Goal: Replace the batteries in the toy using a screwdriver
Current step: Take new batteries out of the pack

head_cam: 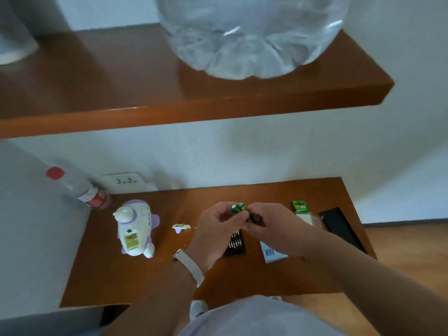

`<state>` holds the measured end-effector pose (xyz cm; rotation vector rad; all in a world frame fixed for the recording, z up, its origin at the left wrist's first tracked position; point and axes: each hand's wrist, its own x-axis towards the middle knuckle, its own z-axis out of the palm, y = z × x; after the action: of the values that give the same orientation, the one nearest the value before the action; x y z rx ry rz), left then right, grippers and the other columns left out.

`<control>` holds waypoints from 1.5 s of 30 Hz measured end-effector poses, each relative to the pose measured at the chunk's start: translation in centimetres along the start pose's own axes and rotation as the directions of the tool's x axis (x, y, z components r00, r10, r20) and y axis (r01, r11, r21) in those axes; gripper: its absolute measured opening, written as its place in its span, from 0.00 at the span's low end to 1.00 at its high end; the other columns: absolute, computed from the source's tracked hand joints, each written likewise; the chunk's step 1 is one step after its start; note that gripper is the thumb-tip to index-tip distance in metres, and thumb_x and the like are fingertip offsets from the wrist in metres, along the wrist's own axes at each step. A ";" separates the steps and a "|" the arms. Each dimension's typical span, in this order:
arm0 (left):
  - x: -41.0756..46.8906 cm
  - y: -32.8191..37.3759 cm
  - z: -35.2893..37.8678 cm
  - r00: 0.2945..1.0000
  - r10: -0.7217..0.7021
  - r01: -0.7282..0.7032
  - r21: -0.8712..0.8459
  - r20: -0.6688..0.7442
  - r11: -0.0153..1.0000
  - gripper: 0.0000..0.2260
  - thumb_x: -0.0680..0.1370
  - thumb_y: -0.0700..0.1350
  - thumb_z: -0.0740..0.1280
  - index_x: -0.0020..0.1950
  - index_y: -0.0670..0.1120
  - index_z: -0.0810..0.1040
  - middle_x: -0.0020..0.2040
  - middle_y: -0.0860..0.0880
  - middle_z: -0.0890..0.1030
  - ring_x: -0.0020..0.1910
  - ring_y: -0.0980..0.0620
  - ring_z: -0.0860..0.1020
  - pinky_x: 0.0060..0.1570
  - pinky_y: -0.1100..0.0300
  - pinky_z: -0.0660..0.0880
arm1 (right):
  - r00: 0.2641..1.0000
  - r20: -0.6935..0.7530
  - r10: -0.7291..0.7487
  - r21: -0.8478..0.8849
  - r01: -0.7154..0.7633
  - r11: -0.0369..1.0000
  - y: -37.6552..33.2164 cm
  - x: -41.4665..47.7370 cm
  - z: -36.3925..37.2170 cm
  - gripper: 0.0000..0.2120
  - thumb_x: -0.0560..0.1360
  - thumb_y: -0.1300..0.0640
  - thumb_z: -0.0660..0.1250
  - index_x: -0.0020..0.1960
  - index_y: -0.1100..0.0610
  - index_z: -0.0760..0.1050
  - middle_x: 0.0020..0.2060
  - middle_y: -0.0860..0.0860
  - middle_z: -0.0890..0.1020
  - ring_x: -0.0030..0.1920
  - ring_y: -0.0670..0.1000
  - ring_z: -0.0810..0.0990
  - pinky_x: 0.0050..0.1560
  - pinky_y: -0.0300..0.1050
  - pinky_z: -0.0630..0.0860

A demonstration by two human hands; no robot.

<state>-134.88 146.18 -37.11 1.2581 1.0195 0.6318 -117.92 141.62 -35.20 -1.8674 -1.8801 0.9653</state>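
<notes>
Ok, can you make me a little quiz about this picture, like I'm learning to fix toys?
1. True or false: the toy lies on the table.
2. What do the left hand and right hand pinch together above the table? A) green batteries B) a spoon C) a phone
3. Fill in: the bottle leaning in the corner has a ___ cap.
Key: 1 true; 2 A; 3 red.
</notes>
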 end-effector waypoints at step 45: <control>-4.7 -4.8 -23.4 0.984 -0.138 0.088 -0.371 -0.111 0.924 0.08 0.81 0.40 0.68 0.58 0.48 0.83 0.44 0.45 0.86 0.40 0.53 0.83 0.41 0.61 0.79 | 0.994 -0.104 -0.037 0.281 0.065 0.957 -17.0 9.8 16.1 0.10 0.78 0.53 0.67 0.53 0.36 0.75 0.38 0.42 0.81 0.33 0.40 0.76 0.34 0.34 0.73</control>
<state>-158.30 151.91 -40.20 0.8320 1.0219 0.7844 -142.16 148.71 -37.91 -1.6584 -1.6266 1.0448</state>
